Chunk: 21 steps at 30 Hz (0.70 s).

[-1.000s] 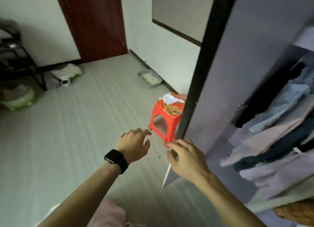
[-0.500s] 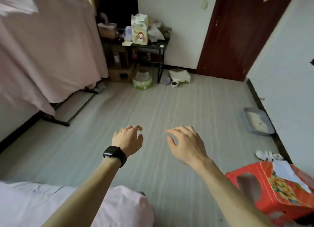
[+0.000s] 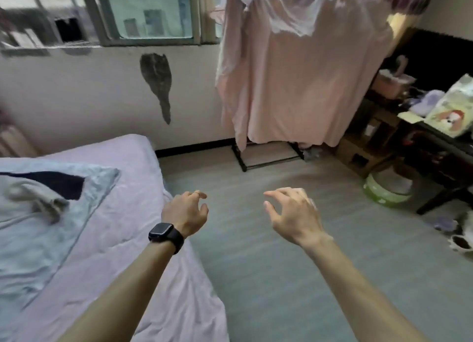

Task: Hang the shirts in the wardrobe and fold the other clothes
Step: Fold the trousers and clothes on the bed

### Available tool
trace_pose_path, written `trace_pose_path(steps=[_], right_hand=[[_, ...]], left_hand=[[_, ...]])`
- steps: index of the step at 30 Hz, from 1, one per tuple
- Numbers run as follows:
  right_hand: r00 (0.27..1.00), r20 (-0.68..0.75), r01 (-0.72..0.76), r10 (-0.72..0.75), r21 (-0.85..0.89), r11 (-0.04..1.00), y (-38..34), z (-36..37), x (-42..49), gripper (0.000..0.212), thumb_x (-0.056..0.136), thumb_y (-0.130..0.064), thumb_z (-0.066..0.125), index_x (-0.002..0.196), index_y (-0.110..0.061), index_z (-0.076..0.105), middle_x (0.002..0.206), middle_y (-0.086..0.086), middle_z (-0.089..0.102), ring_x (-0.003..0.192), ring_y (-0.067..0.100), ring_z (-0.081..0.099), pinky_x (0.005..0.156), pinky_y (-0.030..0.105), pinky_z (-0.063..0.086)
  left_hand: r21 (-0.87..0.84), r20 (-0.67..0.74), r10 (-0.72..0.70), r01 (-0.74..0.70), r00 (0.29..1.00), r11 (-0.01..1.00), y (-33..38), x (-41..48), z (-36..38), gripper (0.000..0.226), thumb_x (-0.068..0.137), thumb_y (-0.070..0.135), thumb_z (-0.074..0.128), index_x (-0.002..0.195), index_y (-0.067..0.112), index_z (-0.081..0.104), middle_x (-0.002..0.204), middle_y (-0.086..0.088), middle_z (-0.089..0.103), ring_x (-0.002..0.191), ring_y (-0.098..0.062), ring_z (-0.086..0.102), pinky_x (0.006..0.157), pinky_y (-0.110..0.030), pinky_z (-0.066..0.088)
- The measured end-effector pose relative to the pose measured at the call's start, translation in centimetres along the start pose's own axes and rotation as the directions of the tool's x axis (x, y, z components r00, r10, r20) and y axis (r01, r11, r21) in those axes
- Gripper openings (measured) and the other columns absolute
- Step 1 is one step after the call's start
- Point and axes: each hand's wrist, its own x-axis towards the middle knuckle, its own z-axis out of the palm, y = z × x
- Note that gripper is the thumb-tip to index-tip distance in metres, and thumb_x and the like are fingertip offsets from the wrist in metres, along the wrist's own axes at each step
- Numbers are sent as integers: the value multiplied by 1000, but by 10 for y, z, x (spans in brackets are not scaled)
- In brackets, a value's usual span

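Note:
My left hand (image 3: pixel 185 212), with a black watch on the wrist, hangs over the bed's right edge with fingers loosely curled and holds nothing. My right hand (image 3: pixel 294 213) hovers above the grey floor, fingers relaxed and empty. On the bed (image 3: pixel 133 239) at the left lies a pile of clothes (image 3: pixel 38 208): pale blue and grey cloth with a dark piece under it. The wardrobe is out of view.
A pink sheet (image 3: pixel 302 72) hangs on a black drying rack (image 3: pixel 266 162) under the window. At the right stands a dark table (image 3: pixel 435 142) with bags and boxes, a green bowl (image 3: pixel 386 190) under it. Grey floor lies between bed and table.
The view has swung left from the wardrobe and red stool, across the door and floor, to the bed and window. Both hands stayed empty and raised in front of me.

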Motion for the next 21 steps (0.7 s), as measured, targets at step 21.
trace_pose_path(steps=[21], right_hand=[[461, 291, 821, -838, 218, 527, -319, 187, 352, 46, 99, -50, 44, 143, -36, 49, 141, -9, 56, 132, 21, 44, 105, 35, 40]], left_hand=[[-153, -167, -877, 867, 449, 474, -281, 88, -59, 37, 96, 38, 45, 131, 33, 57, 135, 7, 57, 123, -21, 54, 100, -37, 41]])
